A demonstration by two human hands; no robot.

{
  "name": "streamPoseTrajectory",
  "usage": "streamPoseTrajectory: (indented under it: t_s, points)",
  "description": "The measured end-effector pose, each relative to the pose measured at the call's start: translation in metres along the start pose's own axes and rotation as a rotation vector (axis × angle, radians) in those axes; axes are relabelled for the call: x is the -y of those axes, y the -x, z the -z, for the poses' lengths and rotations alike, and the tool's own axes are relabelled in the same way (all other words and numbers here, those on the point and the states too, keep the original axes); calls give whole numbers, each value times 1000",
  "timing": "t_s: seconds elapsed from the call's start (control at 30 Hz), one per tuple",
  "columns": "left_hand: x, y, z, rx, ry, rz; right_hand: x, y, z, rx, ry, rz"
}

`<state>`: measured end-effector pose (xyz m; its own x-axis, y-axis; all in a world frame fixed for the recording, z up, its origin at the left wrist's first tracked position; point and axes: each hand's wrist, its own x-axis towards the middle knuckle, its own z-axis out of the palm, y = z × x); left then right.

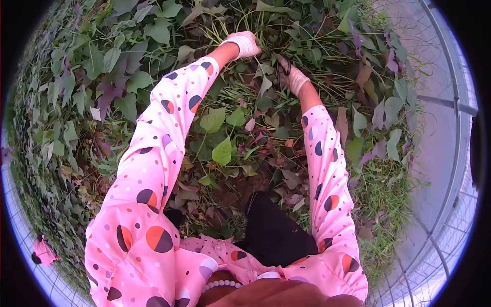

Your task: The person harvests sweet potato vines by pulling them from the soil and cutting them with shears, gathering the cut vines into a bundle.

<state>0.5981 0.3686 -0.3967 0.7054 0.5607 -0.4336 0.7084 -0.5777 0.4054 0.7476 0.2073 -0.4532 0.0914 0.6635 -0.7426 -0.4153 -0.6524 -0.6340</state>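
Observation:
My left hand, with pale wrapping round it, reaches into leafy vines at the top middle. Its fingers are curled closed among long green vine stems that fan out above it. Just to the right and a little lower is my right hand, also wrapped. A thin black loop shows at its fingers; the rest of that item is hidden. The right fingers look closed, partly covered by leaves. Between my arms grow bright green leaves, above darker reddish ones near the soil.
Dense broad-leaved vines spread across the left side. Grass borders the right, beside a pale sheet wall with metal bars. My dark-clad knee is below my arms. Another person in pink is far off at lower left.

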Motion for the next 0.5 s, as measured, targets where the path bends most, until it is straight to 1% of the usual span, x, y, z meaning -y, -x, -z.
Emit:
streamPoseTrajectory:
  t_s: [0.03,0.1,0.13,0.17,0.2,0.23,0.27,0.3,0.33,0.37,0.43,0.47,0.5]
  points:
    - [0,-1,-1,44,49,10,2,-6,0,-4,16,-10]
    - [-1,5,-4,63,102,25,-2,-32,9,-49,78,-59]
    - [-2,6,-7,50,111,31,-1,-34,10,-183,429,-5]
    - [-1,8,-10,36,121,37,-7,-38,16,-117,815,213]
    - [-2,15,-10,2,103,29,-14,-44,23,-183,1366,476]
    - [-1,22,-8,1,104,31,-20,-48,29,-358,1749,737]
    - [3,27,-7,-12,130,16,-13,-48,23,-360,1616,569]
    - [7,32,-6,-25,152,2,-17,-41,19,-332,1297,505]
    - [11,37,-2,-39,227,36,-20,-33,13,-315,928,464]
    - [22,40,-5,-49,223,46,-21,-22,5,-325,594,440]
    - [53,44,-13,-61,761,-134,-16,29,-21,-304,212,268]
    - [53,61,2,-142,668,-92,-24,42,-26,-334,174,311]
    - [54,84,19,-162,658,-74,-34,53,-28,-361,134,350]
